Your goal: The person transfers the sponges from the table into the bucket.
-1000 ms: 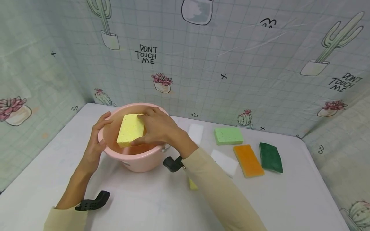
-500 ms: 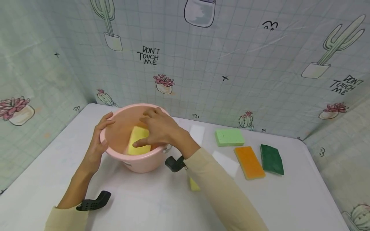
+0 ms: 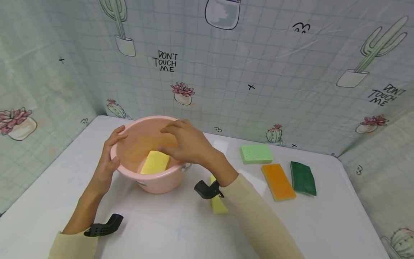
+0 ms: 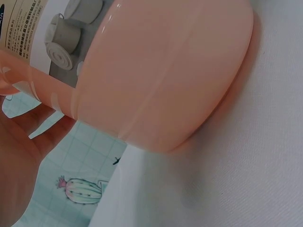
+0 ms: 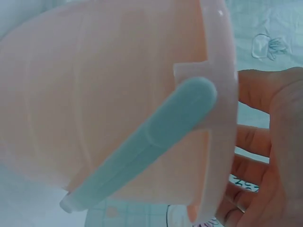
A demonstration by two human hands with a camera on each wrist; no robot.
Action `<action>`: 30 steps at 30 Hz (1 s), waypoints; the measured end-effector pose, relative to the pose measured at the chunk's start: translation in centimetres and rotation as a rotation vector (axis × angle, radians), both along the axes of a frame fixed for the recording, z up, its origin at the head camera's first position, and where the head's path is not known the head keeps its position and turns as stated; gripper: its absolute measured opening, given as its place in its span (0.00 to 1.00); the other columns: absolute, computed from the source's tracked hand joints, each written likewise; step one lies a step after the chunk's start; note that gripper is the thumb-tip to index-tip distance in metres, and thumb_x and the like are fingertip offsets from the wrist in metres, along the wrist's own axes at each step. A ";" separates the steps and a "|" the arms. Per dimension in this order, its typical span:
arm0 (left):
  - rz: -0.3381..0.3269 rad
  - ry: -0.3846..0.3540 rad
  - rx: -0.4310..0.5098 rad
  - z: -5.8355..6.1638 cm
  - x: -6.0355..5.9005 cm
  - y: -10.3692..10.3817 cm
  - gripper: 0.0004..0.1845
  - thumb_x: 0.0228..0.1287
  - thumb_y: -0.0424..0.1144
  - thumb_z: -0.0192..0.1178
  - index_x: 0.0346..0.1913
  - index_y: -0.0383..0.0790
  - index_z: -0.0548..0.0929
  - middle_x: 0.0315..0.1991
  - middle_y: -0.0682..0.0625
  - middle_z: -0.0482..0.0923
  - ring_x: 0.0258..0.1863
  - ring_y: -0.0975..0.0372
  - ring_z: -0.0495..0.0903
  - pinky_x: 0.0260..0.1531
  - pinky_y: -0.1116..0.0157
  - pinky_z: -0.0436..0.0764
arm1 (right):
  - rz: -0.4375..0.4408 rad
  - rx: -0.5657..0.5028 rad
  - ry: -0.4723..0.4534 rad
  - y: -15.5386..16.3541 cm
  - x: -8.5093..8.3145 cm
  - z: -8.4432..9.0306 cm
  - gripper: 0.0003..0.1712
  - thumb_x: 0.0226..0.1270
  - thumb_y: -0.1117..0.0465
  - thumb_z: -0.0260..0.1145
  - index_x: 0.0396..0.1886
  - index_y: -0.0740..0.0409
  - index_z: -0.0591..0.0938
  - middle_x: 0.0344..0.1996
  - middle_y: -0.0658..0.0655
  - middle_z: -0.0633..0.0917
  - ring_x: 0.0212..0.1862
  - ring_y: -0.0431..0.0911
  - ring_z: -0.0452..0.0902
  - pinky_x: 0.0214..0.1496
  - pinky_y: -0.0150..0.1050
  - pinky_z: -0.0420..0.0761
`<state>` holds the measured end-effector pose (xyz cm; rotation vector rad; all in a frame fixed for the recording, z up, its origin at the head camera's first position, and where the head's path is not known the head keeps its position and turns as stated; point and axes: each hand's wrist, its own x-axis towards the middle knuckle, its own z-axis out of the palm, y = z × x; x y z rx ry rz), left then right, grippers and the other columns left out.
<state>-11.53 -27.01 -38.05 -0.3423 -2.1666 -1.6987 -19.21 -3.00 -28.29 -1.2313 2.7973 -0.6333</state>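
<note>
- your left hand (image 3: 108, 158) grips the near-left rim of the pink bucket (image 3: 129, 144), left of centre in the head view, thumb curled over the edge and fingers against the outer wall.
- your right hand (image 3: 189, 142) hovers over the bucket's right rim, fingers loosely spread and holding nothing; the fingertips hang just above the yellow sponge (image 3: 156, 162).
- that yellow sponge lies inside the bucket, tilted against the near inner wall, free of both hands.
- the right wrist view shows the bucket's pale grey handle (image 5: 147, 142) folded down along the outer wall, your open fingers (image 5: 258, 142) beyond the rim.
- the left wrist view shows the bucket's rounded side (image 4: 165, 75) resting on the white table (image 4: 246, 179), your palm at the lower left edge.
- a second yellow sponge (image 3: 218, 203) lies on the table just under your right forearm.
- right of centre, a light green sponge (image 3: 256, 153), an orange sponge (image 3: 278, 181) and a dark green scouring pad (image 3: 302, 177) lie near one another.
</note>
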 end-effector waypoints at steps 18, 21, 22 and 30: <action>-0.004 -0.012 -0.007 0.1 0.0 0.0 0.30 0.61 0.41 0.48 0.69 0.46 0.62 0.75 0.57 0.43 0.73 0.57 0.45 0.62 0.34 0.47 | 0.009 -0.251 -0.061 9.3 1.0 -1.8 0.22 0.66 0.53 0.65 0.58 0.54 0.79 0.55 0.50 0.78 0.50 0.44 0.72 0.49 0.37 0.77; -0.006 -0.007 -0.009 0.1 0.0 -0.1 0.30 0.61 0.41 0.48 0.69 0.46 0.62 0.75 0.57 0.43 0.73 0.57 0.44 0.62 0.34 0.46 | -0.023 -0.223 -0.095 10.6 1.2 -3.0 0.22 0.66 0.53 0.64 0.58 0.52 0.79 0.55 0.50 0.78 0.49 0.43 0.73 0.49 0.37 0.77; -0.005 -0.006 -0.010 0.1 0.0 -0.1 0.30 0.61 0.41 0.47 0.69 0.46 0.62 0.75 0.57 0.43 0.73 0.57 0.44 0.62 0.34 0.46 | -0.031 -0.219 -0.107 11.0 1.3 -3.4 0.22 0.67 0.53 0.64 0.58 0.52 0.78 0.55 0.50 0.78 0.49 0.44 0.74 0.49 0.38 0.78; -0.004 0.000 0.006 0.1 0.0 0.0 0.30 0.61 0.41 0.48 0.68 0.46 0.63 0.75 0.57 0.43 0.73 0.57 0.44 0.62 0.33 0.43 | -0.077 -0.250 -0.170 14.1 2.3 -7.4 0.21 0.67 0.56 0.64 0.58 0.53 0.78 0.53 0.50 0.80 0.49 0.49 0.76 0.47 0.42 0.80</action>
